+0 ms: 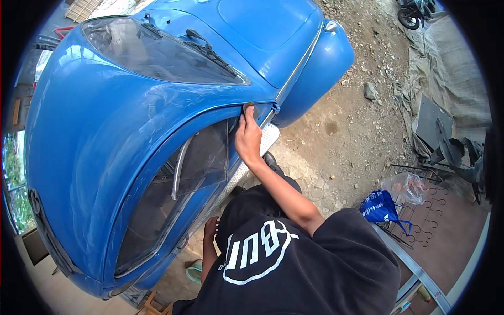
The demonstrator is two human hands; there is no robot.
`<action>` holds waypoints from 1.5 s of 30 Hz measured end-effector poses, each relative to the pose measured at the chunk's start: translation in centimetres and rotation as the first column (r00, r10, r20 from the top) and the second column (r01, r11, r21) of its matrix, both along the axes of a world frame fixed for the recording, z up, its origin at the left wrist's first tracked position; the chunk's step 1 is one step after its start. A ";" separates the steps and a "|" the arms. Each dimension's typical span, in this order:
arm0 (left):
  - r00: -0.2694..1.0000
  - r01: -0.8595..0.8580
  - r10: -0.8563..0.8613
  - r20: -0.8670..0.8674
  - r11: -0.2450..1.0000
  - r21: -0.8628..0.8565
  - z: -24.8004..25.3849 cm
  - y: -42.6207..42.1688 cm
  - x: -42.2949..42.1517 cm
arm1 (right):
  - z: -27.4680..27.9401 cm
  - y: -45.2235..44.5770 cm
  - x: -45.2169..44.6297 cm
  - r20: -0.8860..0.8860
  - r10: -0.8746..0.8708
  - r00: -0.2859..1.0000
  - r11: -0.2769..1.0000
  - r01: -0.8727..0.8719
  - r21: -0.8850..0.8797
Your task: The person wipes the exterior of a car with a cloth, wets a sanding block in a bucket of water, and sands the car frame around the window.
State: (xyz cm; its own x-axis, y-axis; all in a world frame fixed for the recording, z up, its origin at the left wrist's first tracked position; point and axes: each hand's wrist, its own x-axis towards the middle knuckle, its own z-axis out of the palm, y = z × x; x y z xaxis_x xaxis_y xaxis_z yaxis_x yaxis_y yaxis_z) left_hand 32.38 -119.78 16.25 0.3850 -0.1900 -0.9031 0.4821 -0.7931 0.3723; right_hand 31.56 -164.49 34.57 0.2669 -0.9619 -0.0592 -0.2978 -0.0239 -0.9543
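Note:
A blue car [79, 136] with rounded body panels fills the left side of the view, its paint dulled by whitish smears. My right hand [249, 136] reaches to the front corner of the door frame, below the windshield [163, 52]. Its fingers press a small brownish piece of sandpaper [248, 106] flat on the blue metal. Just behind that hand is the side window [202, 155], with a small pane tilted in it. My left hand [211, 227] hangs low beside the running board, fingers loosely bent and seemingly holding nothing.
Dirt ground with stones [370, 91] lies right of the car. A blue bag [379, 206], a clear plastic bag [407, 187] and a wire rack with hooks [425, 215] are at the lower right. A green basin [195, 271] stands near my left arm. A motorcycle wheel [408, 18] shows far off.

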 end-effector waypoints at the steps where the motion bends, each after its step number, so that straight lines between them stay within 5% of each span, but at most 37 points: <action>1: 0.990 0.066 -0.043 0.135 0.984 -0.168 1.2 -0.5 -0.3 | 2.6 1.3 0.5 0.036 0.008 0.999 0.994 -0.004 -0.108; 2: 0.963 0.142 -0.059 0.263 0.939 -0.313 4.6 -1.0 -1.7 | 4.4 2.6 0.6 0.073 0.059 0.996 0.991 -0.049 -0.127; 5: 0.961 -0.261 0.221 -0.168 0.928 -0.267 1.1 3.0 -1.5 | 4.0 3.0 0.3 0.064 0.133 0.989 0.945 -0.107 -0.310; 9: 0.984 0.178 -0.155 0.089 0.905 -0.386 6.2 2.4 -2.0 | 3.5 3.0 0.7 0.058 0.087 0.995 0.966 -0.070 -0.249; 12: 0.998 -0.059 0.049 -0.035 0.926 -0.373 0.6 4.2 -1.2 | 9.7 6.7 2.1 0.128 0.230 0.965 0.903 -0.162 -0.399; 15: 0.975 -0.220 0.205 -0.080 0.918 -0.330 -2.8 5.9 0.1 | 8.3 5.5 1.0 0.031 0.234 0.972 0.856 -0.191 -0.481; 17: 0.971 -0.234 0.237 -0.029 0.921 -0.312 -2.9 5.6 1.2 | 5.9 3.2 0.5 -0.014 0.074 0.997 0.974 -0.075 -0.215; 19: 0.979 -0.200 0.204 -0.020 0.931 -0.306 -2.8 5.5 1.5 | 5.1 3.8 1.0 0.011 0.078 0.997 0.967 -0.073 -0.245; 22: 0.991 -0.132 0.127 -0.036 0.943 -0.307 -2.5 7.0 0.2 | 12.5 8.0 2.5 0.168 0.224 0.960 0.886 -0.129 -0.446; 25: 0.996 -0.084 0.080 -0.026 0.947 -0.311 -2.6 7.2 0.5 | 10.8 6.8 1.7 0.126 0.222 0.967 0.877 -0.142 -0.458; 27: 0.997 -0.072 0.069 -0.022 0.951 -0.301 -3.0 6.9 1.0 | 8.1 4.9 1.0 0.092 0.070 0.993 0.964 -0.044 -0.262; 29: 0.998 -0.062 0.058 -0.020 0.958 -0.281 -3.3 6.7 1.5 | 7.4 5.0 1.2 0.049 0.075 0.996 0.950 -0.057 -0.306; 32: 1.000 -0.024 0.019 -0.023 0.973 -0.229 -3.2 6.8 1.4 | 13.4 10.2 2.4 0.148 0.283 0.948 0.861 -0.183 -0.475; 35: 1.000 0.000 -0.005 -0.023 0.979 -0.204 -2.8 6.4 1.9 | 11.5 8.6 1.5 0.044 0.246 0.968 0.833 -0.188 -0.521; 37: 1.000 0.001 -0.006 -0.026 0.977 -0.215 -3.2 6.7 1.8 | 7.7 6.0 1.2 0.064 0.089 0.994 0.927 -0.059 -0.371; 42: 0.999 0.009 -0.021 -0.040 0.957 -0.290 -4.2 8.5 0.7 | 13.1 10.8 2.3 0.077 0.272 0.959 0.824 -0.191 -0.533; 45: 0.998 0.035 -0.047 -0.035 0.955 -0.296 -4.3 8.5 0.7 | 11.1 8.8 1.0 -0.007 0.227 0.974 0.797 -0.191 -0.573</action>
